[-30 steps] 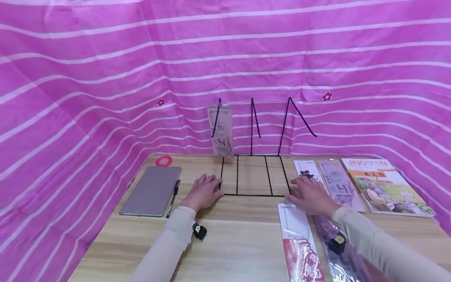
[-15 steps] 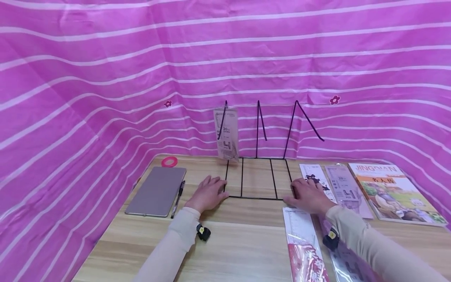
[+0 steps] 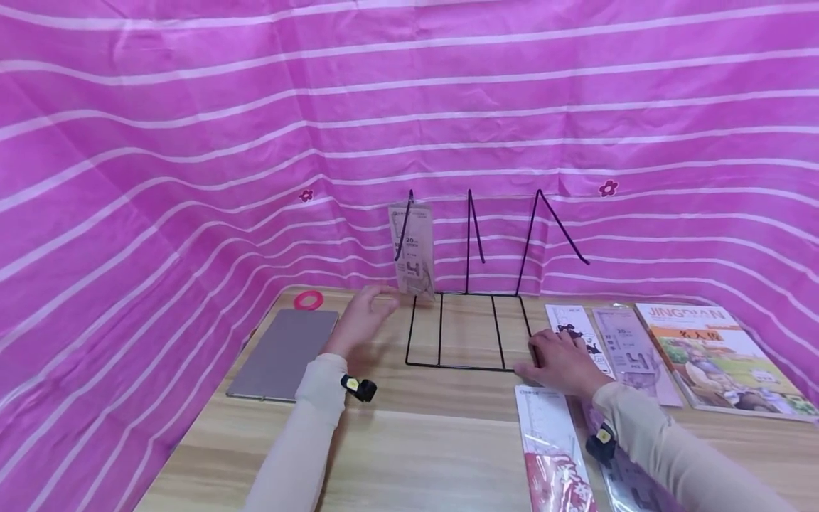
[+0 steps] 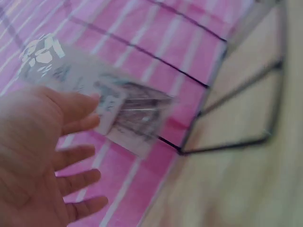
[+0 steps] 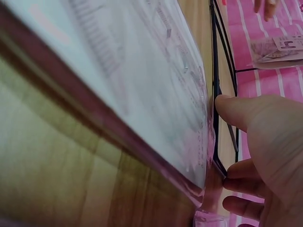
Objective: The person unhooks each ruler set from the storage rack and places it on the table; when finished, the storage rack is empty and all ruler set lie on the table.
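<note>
A black wire display rack (image 3: pixel 470 368) with upright hooks stands on the table. On its left hook hangs a clear-bagged ruler set (image 3: pixel 417 245) printed with a 4. My left hand (image 3: pixel 363 318) is raised left of the rack, fingers spread and holding nothing. In the left wrist view, that hand (image 4: pixel 42 156) overlaps the bagged ruler set (image 4: pixel 137 113). My right hand (image 3: pixel 563 361) is at the rack's front right corner, thumb and fingers either side of the wire. The right wrist view shows the thumb of this hand (image 5: pixel 274 137) against the bar.
At left lie a grey notebook (image 3: pixel 284 355) and a pink ring (image 3: pixel 308 300). On the right are a cat-print pack (image 3: pixel 569 318), a purple ruler pack (image 3: pixel 630 348) and a magazine (image 3: pixel 729 359). A red-and-white ruler pack (image 3: pixel 550 427) lies in front of the right hand.
My left hand has left the rack's left side and moved up and left, covering the pen beside the notebook. The right hand stays at the corner.
</note>
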Available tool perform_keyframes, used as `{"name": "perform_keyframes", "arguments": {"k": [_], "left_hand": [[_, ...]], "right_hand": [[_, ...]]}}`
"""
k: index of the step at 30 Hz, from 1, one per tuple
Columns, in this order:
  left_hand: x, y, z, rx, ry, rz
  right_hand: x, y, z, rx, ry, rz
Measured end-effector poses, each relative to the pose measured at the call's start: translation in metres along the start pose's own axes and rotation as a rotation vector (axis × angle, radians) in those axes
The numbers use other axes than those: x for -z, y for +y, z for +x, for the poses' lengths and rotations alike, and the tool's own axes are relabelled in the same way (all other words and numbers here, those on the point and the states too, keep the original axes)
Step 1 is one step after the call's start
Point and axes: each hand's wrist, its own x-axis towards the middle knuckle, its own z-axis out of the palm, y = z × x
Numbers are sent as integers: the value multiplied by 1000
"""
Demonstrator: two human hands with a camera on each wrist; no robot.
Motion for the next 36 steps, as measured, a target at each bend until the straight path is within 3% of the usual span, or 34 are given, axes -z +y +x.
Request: {"name": "perform_keyframes", "arguments": {"k": [3, 6, 11, 16, 21, 29, 32, 36], "left_hand": [[3, -1, 17, -57, 64, -131], [2, -2, 30, -97, 79, -220], [-6, -3, 40, -61, 91, -279], [-12, 0, 46, -46, 127, -302], [-19, 4, 51, -77, 174, -315], [-29, 12, 47, -144, 309, -217], [-29, 14, 43, -177, 295, -202], [-21, 20, 32, -192, 205, -216]], "right_hand": [[-2, 1, 0, 2, 7, 1], [-5, 2, 0, 2, 20, 1], [-9, 4, -2, 1, 32, 2], [-9, 3, -1, 3, 38, -2], [-7, 3, 0, -4, 36, -3], [-5, 1, -1, -9, 27, 2], [-5, 1, -1, -10, 24, 3], [-5, 1, -1, -9, 26, -1]]}}
